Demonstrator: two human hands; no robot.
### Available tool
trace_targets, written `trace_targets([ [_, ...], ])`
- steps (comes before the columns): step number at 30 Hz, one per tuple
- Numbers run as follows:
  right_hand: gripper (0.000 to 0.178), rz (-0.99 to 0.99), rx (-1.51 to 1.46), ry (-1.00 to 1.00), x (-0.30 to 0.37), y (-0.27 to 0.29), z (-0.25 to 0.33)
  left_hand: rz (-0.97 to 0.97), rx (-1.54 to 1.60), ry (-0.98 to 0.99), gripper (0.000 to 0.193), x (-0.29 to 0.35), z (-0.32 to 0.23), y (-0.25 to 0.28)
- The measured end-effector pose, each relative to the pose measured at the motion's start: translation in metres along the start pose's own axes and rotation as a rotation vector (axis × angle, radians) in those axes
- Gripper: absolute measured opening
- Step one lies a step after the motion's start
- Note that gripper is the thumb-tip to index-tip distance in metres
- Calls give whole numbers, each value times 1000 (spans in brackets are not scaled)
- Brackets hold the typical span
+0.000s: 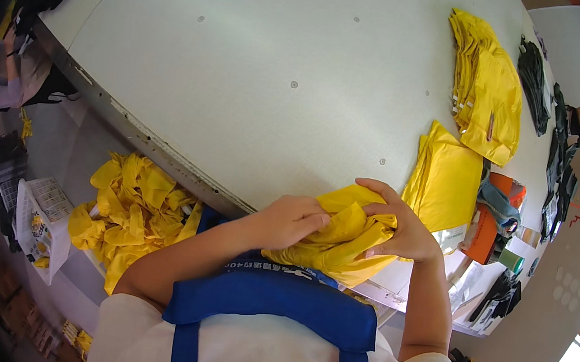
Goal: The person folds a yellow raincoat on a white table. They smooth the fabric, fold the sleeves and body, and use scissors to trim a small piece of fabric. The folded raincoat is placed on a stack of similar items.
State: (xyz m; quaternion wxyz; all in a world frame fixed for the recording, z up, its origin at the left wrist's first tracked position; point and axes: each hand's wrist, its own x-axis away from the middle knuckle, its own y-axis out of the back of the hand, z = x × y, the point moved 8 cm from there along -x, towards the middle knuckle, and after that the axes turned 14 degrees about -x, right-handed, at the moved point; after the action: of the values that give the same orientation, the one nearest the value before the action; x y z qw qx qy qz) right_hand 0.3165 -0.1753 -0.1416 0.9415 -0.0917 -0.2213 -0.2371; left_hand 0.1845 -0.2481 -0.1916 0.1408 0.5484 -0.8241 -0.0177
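A crumpled piece of thin, shiny yellow fabric [339, 248] lies bunched at the table's near edge, right in front of my body. My left hand [292, 221] is closed on its left side, fingertips tucked into the folds. From the right, my right hand [404, 227] grips the bunched upper part, with thumb and fingers curved round it. Just beyond the right hand lies a flat, folded yellow fabric stack [444, 178]. A second yellow stack [488, 97], fanned in layers, sits farther back and partly overlaps it.
A large heap of loose yellow fabric [142, 206] rests below the table edge at left, near a white basket [42, 223]. An orange box [494, 220] and green roll [510, 261] stand at right. Dark folded fabric [533, 84] lies along the far right. Another person [8, 85] is at left.
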Motion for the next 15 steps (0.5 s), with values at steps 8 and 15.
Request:
trace_targets([
  [8, 67, -82, -29, 69, -3, 0, -5, 493, -482, 7, 23, -44, 12, -22],
  [15, 57, -214, 120, 170, -5, 12, -11, 192, -654, -6, 24, -46, 14, -7],
])
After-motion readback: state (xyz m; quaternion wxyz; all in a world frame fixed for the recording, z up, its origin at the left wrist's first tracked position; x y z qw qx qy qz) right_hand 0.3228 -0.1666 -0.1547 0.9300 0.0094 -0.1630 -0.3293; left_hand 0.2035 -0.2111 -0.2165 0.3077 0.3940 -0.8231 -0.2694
